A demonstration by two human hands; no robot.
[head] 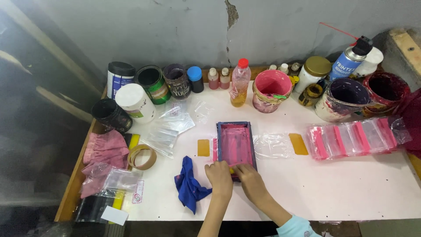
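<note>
At the near edge of the pink-inked screen frame (236, 144), I clench both left hand (219, 177) and right hand (250, 179) on a squeegee; uneven pressure may smear ink onto the clear plastic bag (272, 145).

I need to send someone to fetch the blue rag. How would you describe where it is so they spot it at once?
On the white table, look at the near edge where both hands press on a small pink-inked frame. Just beside the left hand lies the blue rag, crumpled. It is the only deep blue cloth there; the other cloths, at the left edge, are pink.
</note>
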